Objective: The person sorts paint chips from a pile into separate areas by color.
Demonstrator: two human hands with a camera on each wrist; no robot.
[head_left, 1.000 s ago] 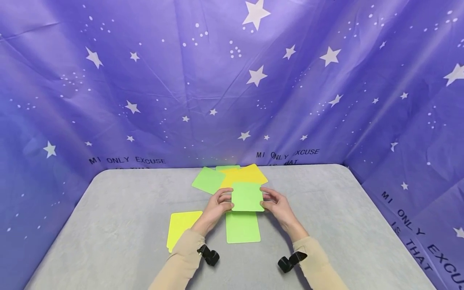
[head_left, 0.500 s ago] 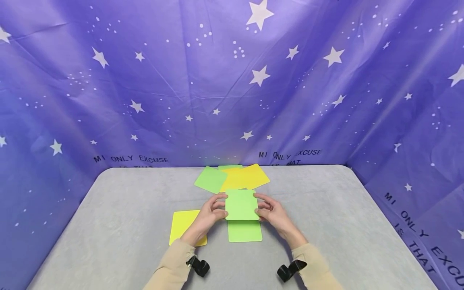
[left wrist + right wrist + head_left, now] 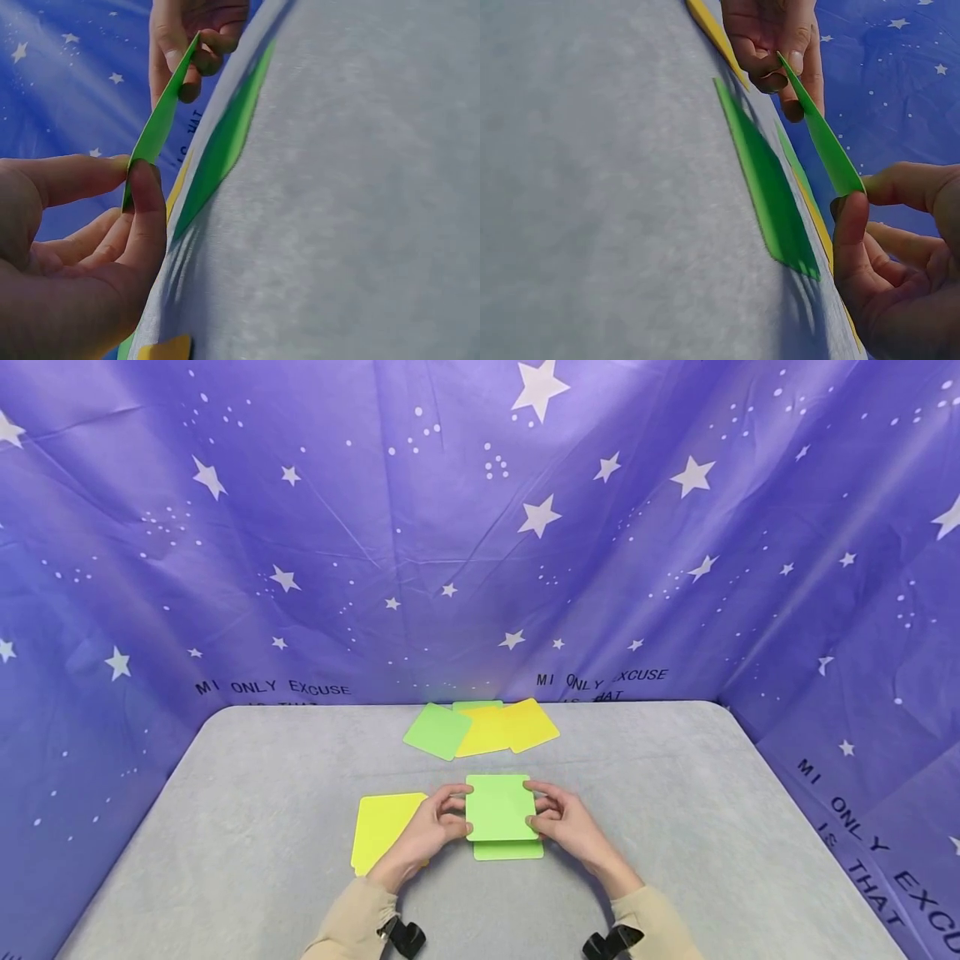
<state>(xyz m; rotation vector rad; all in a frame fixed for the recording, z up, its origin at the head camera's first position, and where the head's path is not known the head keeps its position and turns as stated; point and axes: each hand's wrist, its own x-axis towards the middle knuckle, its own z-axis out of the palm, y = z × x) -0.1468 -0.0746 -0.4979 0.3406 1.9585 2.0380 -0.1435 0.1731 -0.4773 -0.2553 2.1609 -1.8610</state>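
Both hands are on one green card [image 3: 498, 807], held just above the grey table [image 3: 675, 827]. The left hand [image 3: 429, 828] pinches the card's left edge between thumb and forefinger, and the left wrist view shows that pinch plainly, thumb [image 3: 146, 202] pressed on the edge. The right hand [image 3: 564, 823] does the same on the right edge, thumb [image 3: 851, 225] on the card's near corner in the right wrist view. So that is a narrow two-sided pinch, card held between them.

The wrist views show the card in the air, tilted, clear of the surface. Directly beneath it lies a second green card [image 3: 508, 850] flat on the table, only its near strip peeking out in the head view. Just to the left, touching the left hand's outline, lies a yellow card [image 3: 381, 828]. Farther back sits a loose overlapping cluster: a green card [image 3: 437, 730], then yellow cards [image 3: 510, 727] fanned to its right. A purple star-printed cloth [image 3: 480, 527] hangs behind.
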